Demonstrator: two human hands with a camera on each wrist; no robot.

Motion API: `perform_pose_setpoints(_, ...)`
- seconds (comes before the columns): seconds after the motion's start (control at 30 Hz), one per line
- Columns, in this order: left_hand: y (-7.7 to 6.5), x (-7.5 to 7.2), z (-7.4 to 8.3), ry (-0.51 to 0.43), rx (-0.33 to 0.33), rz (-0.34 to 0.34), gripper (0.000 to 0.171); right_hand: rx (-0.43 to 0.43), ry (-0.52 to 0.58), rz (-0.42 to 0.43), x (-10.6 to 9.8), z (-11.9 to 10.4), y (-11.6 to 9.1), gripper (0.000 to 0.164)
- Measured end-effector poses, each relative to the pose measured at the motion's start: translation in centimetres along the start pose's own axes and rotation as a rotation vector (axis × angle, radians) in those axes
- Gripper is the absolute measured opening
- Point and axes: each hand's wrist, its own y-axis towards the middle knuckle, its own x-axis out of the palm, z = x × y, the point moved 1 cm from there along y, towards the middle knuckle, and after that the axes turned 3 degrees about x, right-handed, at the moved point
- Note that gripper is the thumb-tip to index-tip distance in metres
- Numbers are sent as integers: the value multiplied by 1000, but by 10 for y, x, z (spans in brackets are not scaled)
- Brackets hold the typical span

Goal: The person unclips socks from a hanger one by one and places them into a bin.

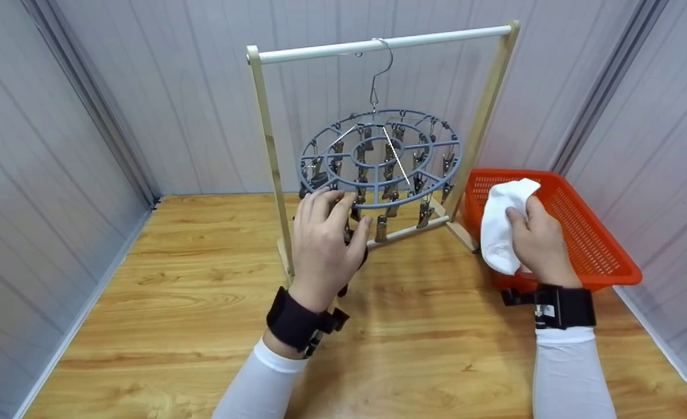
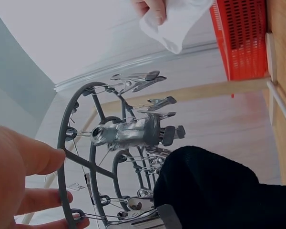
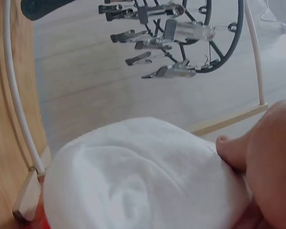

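A grey round clip hanger [image 1: 376, 186] with many metal clips hangs by its hook from a white rail. My left hand [image 1: 326, 233] is at its near left rim, fingers loosely bent and touching the rim, thumb apart from them. Beneath this hand, a black sock [image 2: 205, 176] hangs from the clips; in the head view the hand hides most of it. My right hand [image 1: 541, 238] pinches a white sock [image 1: 499, 227] between thumb and fingers, in front of the red basket. In the right wrist view the white sock [image 3: 133, 176] spreads wide below the hanger's clips.
A wooden stand [image 1: 266, 145] carries the white rail [image 1: 436, 39]. The red plastic basket [image 1: 599, 233] stands on the right of the wood-grain table [image 1: 204, 326], close to the stand's right foot. Pale panel walls [image 1: 192, 105] enclose the back and sides.
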Motion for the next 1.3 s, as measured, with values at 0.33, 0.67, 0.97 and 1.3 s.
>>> perform_pose_setpoints(0.33, 1, 3, 6, -9, 29, -16, 32, 85, 6, 142, -20, 20, 3, 39)
perform_pose_setpoints(0.67, 0, 3, 12, -6, 44, -25, 34, 67, -96, -22, -16, 34, 6, 36)
perform_pose_setpoints(0.97, -1, 7, 18, -58, 84, -21, 33, 178, -135, -185, -14, 45, 5, 60)
perform_pose_setpoints(1.3, 0, 6, 24, -124, 134, -22, 34, 153, -111, -106, -17, 28, 0, 54)
